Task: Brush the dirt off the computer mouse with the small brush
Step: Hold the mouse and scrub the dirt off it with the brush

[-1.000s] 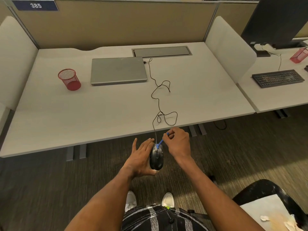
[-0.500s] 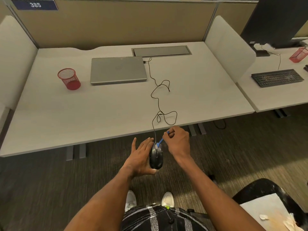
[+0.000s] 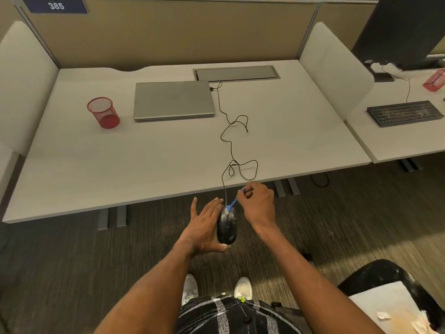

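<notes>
A black wired computer mouse [image 3: 226, 227] is held in front of the desk's near edge, above the floor. My left hand [image 3: 204, 227] cradles it from the left, thumb under its near end and fingers along its side. My right hand [image 3: 258, 203] pinches the handle of a small blue brush [image 3: 233, 204], whose pale bristle head rests on the mouse's far end by the buttons. The mouse's thin black cable [image 3: 232, 150] loops over the desk to the closed grey laptop [image 3: 173, 100].
The pale desk [image 3: 96, 165] carries a red mesh cup [image 3: 103, 112] at the left and a cable hatch [image 3: 237, 73] at the back. A divider [image 3: 334, 68] separates a neighbouring desk with a black keyboard [image 3: 404, 113] and monitor [image 3: 404, 32]. A black chair [image 3: 375, 273] stands lower right.
The brush head has shifted slightly along the mouse's far end with small right-hand strokes. My left hand keeps the mouse in nearly the same place.
</notes>
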A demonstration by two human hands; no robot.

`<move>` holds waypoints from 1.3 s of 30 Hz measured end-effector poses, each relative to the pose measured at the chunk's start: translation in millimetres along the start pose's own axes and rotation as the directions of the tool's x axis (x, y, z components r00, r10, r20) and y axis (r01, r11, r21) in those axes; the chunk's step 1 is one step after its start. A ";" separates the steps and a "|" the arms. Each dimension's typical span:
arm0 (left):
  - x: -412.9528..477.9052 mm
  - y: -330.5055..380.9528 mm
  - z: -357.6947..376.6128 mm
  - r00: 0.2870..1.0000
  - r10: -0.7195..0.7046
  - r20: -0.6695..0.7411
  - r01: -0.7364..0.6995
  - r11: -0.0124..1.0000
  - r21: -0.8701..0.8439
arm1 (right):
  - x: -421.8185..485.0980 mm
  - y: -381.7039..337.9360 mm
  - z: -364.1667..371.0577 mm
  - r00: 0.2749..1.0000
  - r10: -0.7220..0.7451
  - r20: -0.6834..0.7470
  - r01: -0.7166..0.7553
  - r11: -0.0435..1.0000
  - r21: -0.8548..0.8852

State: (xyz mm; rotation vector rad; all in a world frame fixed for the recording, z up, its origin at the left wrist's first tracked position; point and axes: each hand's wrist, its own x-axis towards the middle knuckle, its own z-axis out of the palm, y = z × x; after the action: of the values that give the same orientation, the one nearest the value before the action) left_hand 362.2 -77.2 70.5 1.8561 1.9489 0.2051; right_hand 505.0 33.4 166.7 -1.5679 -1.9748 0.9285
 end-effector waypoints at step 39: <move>6.4 -1.2 -2.0 1.000 -0.018 -0.005 0.018 1.000 0.000 | -28.3 3.5 -22.6 0.996 -0.079 0.031 0.077 0.996 0.042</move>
State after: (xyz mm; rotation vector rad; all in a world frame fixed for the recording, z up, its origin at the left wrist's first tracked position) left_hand 360.3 -70.6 70.5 1.8393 1.9682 0.2047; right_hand 530.5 11.7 181.0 -1.4515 -2.0116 0.9623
